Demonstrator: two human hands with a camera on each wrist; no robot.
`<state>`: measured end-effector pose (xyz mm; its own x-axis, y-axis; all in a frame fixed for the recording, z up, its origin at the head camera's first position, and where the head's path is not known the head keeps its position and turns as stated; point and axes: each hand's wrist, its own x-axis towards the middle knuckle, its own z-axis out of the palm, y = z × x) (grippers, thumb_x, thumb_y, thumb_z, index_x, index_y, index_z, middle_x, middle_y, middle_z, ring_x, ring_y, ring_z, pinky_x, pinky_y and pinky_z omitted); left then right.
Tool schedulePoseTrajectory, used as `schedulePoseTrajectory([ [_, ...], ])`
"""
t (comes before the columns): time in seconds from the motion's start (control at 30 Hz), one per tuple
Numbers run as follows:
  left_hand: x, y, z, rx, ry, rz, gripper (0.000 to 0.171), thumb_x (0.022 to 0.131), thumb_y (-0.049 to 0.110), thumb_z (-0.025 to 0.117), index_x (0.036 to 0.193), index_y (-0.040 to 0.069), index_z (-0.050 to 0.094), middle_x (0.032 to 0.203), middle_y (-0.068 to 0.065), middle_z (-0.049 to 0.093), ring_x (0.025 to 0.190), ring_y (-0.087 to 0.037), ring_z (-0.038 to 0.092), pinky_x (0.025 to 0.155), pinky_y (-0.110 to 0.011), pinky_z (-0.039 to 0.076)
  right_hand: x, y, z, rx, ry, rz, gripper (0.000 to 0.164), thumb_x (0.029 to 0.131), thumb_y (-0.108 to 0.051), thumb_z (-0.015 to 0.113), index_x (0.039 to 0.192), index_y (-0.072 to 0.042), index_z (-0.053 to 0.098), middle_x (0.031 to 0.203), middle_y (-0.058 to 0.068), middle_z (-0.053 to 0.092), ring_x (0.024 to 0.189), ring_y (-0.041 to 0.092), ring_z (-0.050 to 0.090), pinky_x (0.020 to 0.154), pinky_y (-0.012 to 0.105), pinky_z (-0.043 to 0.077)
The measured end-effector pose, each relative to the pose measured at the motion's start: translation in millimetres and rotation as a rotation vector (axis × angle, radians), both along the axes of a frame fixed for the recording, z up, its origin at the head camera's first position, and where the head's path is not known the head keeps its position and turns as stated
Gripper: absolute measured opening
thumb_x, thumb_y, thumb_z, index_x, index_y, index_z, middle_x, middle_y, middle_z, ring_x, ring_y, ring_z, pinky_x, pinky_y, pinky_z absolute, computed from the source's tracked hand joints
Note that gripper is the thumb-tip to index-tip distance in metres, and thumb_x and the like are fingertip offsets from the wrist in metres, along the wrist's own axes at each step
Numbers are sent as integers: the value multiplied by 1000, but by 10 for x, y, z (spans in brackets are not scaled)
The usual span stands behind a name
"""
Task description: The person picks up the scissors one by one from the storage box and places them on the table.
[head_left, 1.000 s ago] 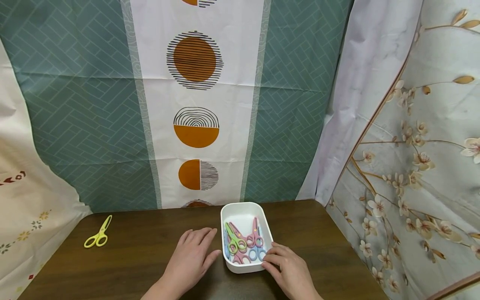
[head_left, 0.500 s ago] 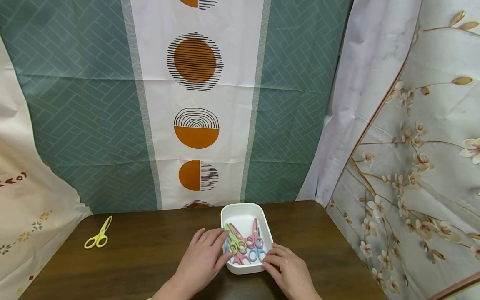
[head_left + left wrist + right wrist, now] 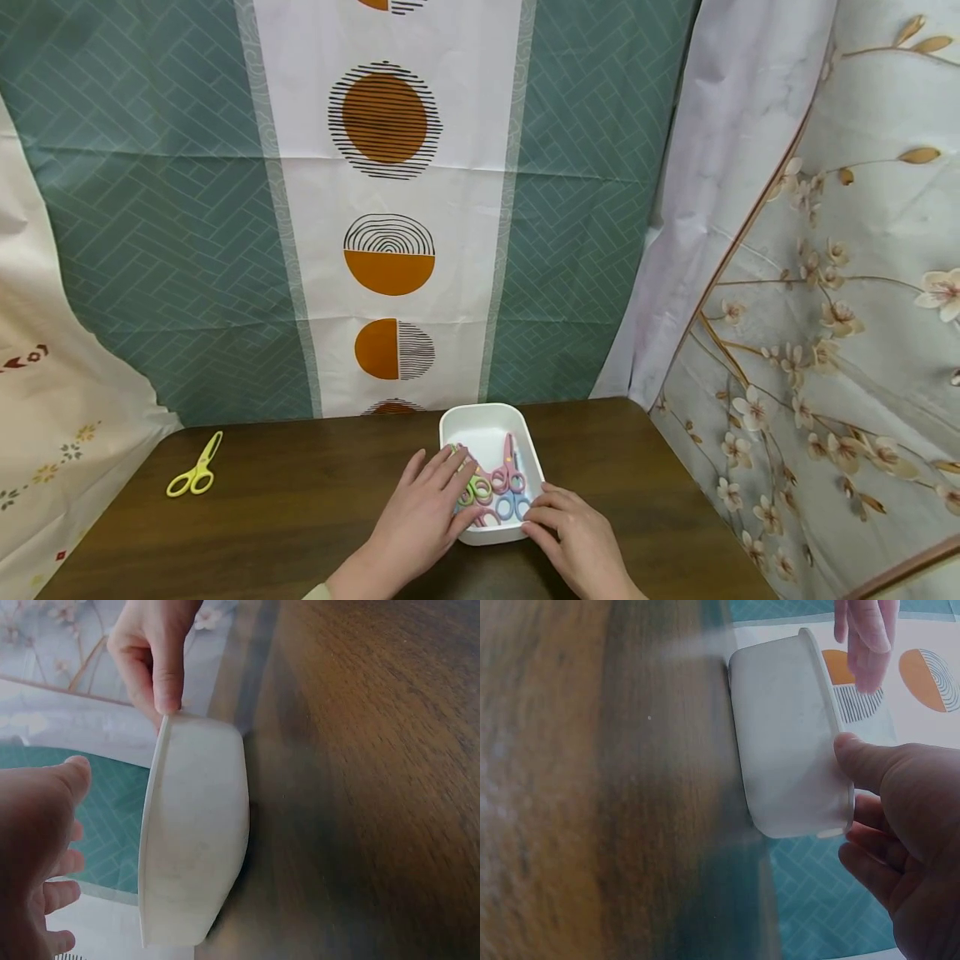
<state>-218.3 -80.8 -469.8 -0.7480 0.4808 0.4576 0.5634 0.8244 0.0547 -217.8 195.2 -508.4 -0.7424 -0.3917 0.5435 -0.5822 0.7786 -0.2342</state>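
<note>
A white plastic bin (image 3: 486,420) stands on the table with several scissors in it. Pink scissors (image 3: 509,464) and blue scissors (image 3: 512,505) show plainly, while green scissors (image 3: 481,490) are partly covered by my left hand (image 3: 420,515). That hand hovers above the bin's left side, fingers extended and holding nothing; the left wrist view shows its fingertips (image 3: 64,896) above the rim. At the bin's near right corner, my right hand (image 3: 579,540) pinches the rim between thumb and fingers, also seen on the bin wall (image 3: 787,735) in the right wrist view.
Yellow scissors (image 3: 193,475) lie alone on the left part of the dark wooden table (image 3: 300,475). A patterned green and white curtain (image 3: 405,250) hangs behind the table's back edge. Floral cloth (image 3: 810,417) hangs along the right side.
My left hand has moved right, from beside the bin to over its left part, covering some of the green scissors. The right hand stays on the rim; the bin has hardly moved.
</note>
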Motion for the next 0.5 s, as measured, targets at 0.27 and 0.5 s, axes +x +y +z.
schedulePoseTrajectory([
  [0.27, -66, 86, -34, -21, 40, -12, 57, 106, 49, 72, 149, 12, 69, 157, -12, 62, 148, -35, 55, 120, -67, 40, -4, 6, -16, -17, 47, 21, 6, 92, -29, 91, 94, -29, 85, 108, -16, 75, 128, 20, 71, 94, 45, 63],
  [0.5, -135, 161, -71, -41, 62, -11, 54, 107, 49, 70, 146, 12, 70, 151, -10, 67, 142, -34, 60, 119, -65, 42, -16, 14, -35, -16, 72, 29, 8, 91, -28, 92, 93, -28, 85, 106, -15, 75, 126, 21, 72, 93, 45, 63],
])
